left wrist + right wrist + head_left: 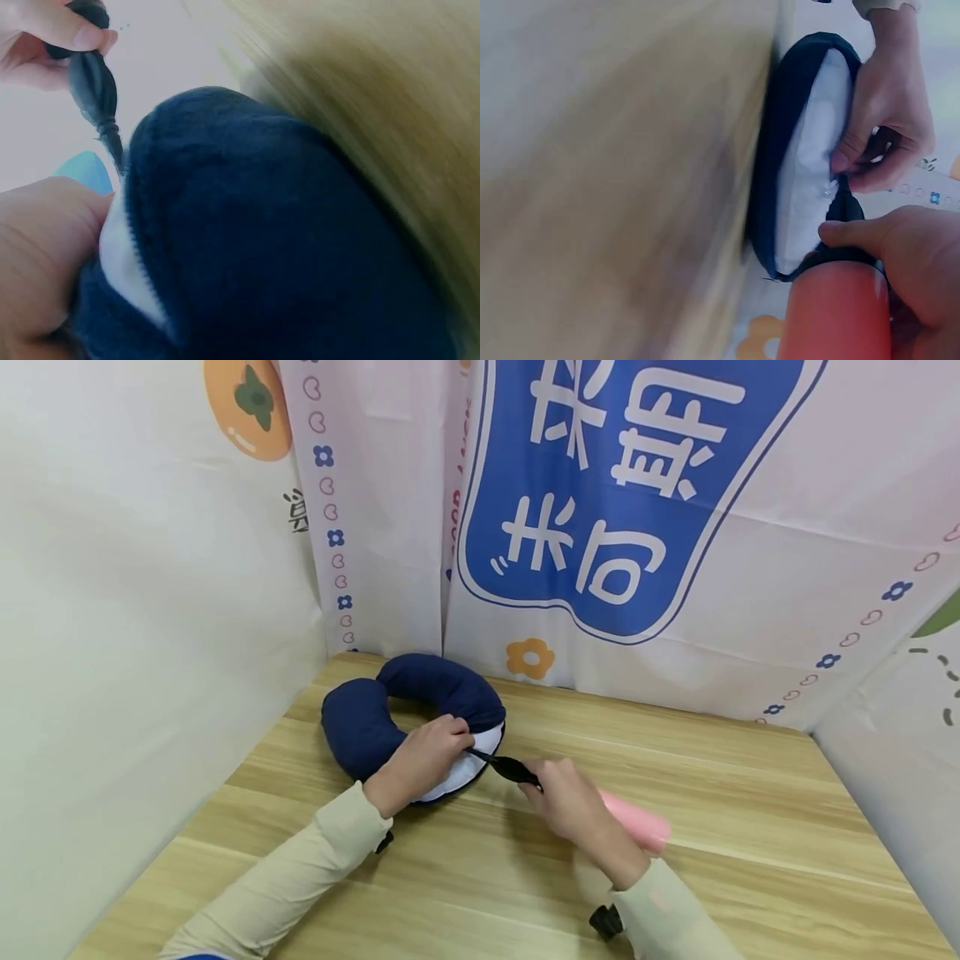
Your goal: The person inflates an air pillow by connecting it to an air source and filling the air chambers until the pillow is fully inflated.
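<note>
A navy U-shaped neck pillow [450, 689] lies at the back left of the table. Along its right side the cover's zip is parted, baring the white inner [810, 157]. My left hand [420, 758] pinches the pillow at this opening with thumb and fingers. To its right, my right hand [566, 797] grips a pink cylinder [637, 822] with a black tapered end [94, 90]. That end's narrow tip reaches the opening beside the left fingertips. The right thumb lies along the black part near the cylinder's rim.
The wood-grain table [750, 827] meets a white printed curtain [390, 527] at the back. White cloth walls [150, 610] stand at the left and right. A black wrist mount [606, 922] sits under the right sleeve.
</note>
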Motion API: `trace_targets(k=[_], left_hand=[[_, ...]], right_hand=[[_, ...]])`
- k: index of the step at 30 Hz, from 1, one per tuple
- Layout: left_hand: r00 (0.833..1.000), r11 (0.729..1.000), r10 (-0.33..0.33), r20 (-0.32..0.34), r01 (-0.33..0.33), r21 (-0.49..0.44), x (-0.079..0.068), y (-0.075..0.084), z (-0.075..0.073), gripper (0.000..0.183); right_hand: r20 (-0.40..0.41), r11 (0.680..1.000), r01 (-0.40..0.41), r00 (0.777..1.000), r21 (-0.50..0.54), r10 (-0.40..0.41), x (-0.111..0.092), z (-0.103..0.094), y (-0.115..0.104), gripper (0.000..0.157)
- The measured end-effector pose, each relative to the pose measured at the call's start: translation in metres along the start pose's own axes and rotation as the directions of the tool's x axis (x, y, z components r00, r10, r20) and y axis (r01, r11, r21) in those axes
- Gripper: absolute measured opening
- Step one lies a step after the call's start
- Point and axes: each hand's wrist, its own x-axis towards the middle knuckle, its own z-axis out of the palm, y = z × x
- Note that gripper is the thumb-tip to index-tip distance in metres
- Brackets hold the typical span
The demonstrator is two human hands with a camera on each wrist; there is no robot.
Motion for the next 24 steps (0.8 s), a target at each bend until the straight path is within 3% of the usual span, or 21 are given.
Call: trace_targets(k=[9, 16, 18, 22, 24], left_hand=[[0.986, 0.991, 0.094, -0.138, -0.106, -0.082, -0.001, 0.002, 0.006, 0.013], [0.974, 0.977, 0.144, -0.173, -0.168, -0.135, -0.001, 0.001, 0.011, 0.016], [0.977, 0.980, 0.113, -0.182, -0.140, -0.143, -0.004, -0.006, 0.011, 0.018], [0.982, 0.977, 0.031, -0.188, -0.070, -0.204, -0.012, -0.019, 0.009, 0.020], [0.981, 0.965, 0.039, -0.191, -0.087, -0.246, -0.015, -0.020, 0.006, 0.018]], right_hand=[[0.034, 0.999, 0.032, 0.999, 0.027, -0.033, -0.010, -0.018, 0.008, 0.017], [0.012, 0.995, 0.088, 0.996, 0.048, -0.088, -0.025, -0.028, 0.018, 0.016], [0.018, 0.996, 0.056, 0.998, 0.067, -0.057, -0.033, -0.039, 0.026, 0.020], [0.033, 0.986, -0.086, 0.996, 0.140, 0.082, -0.055, -0.070, 0.050, 0.032], [0.017, 0.984, -0.120, 0.993, 0.130, 0.119, -0.061, -0.082, 0.062, 0.036]])
